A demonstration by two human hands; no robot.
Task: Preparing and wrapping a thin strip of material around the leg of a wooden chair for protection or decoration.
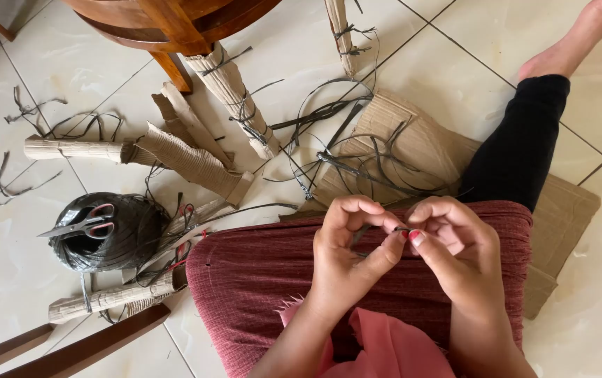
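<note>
My left hand (pixel 348 246) and my right hand (pixel 452 245) meet above my lap, which is covered by a dark red cloth (pixel 252 273). Between the fingertips of both hands is a thin dark strap piece (pixel 400 229), pinched by thumb and fingers on each side. Most of that strap is hidden by the fingers. A tangle of similar dark strap strips (pixel 357 164) lies on a flattened cardboard sheet (pixel 420 140) just beyond my knees.
A roll of dark strap (pixel 115 241) sits on the tiled floor at left with scissors (pixel 84 225) on top. Several cardboard rolls (pixel 189 157) lie around it, some tied. A wooden table base (pixel 168 28) stands at the top. A bare foot (pixel 581 35) stretches to the upper right.
</note>
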